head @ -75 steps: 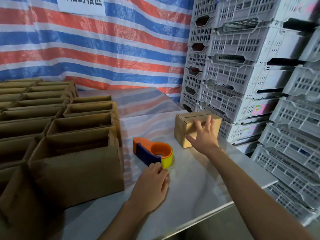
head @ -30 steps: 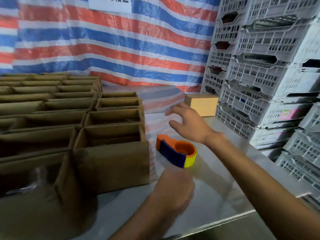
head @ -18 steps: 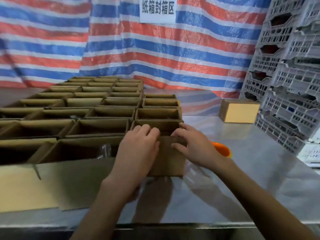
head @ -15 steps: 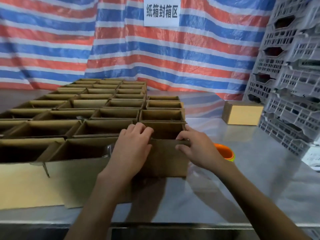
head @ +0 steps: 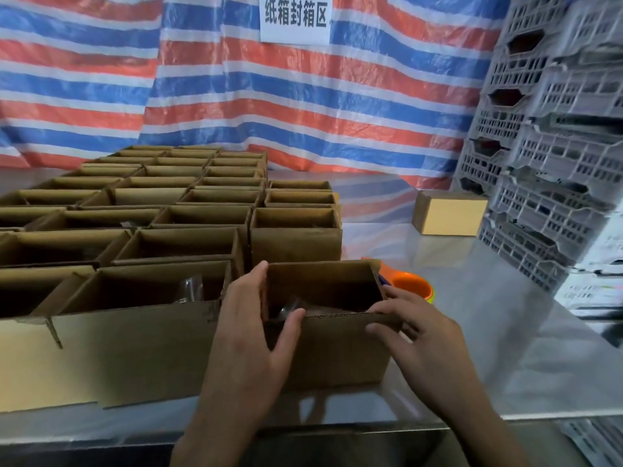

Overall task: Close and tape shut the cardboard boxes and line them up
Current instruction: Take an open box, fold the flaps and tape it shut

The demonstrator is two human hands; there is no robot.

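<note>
While both hands grip it at lower centre, the open cardboard box (head: 332, 352) sits between left hand (head: 249, 335) and right hand (head: 424, 342), fingers curled over its rims.

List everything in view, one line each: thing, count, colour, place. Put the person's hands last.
Open brown cardboard box: one, front centre, gripped by both hands.
Open brown cardboard boxes in rows: many, left half of table.
Closed tan cardboard box: one, far right, beside the crates.
Orange tape dispenser: one, mostly hidden behind the held box.
Grey plastic crates: stacked, right side.
Striped red, white and blue tarp: one, backdrop.
White sign: one, on tarp.
Shiny metal table: one.
Left hand: on box's left wall.
Right hand: on box's right corner.
</note>
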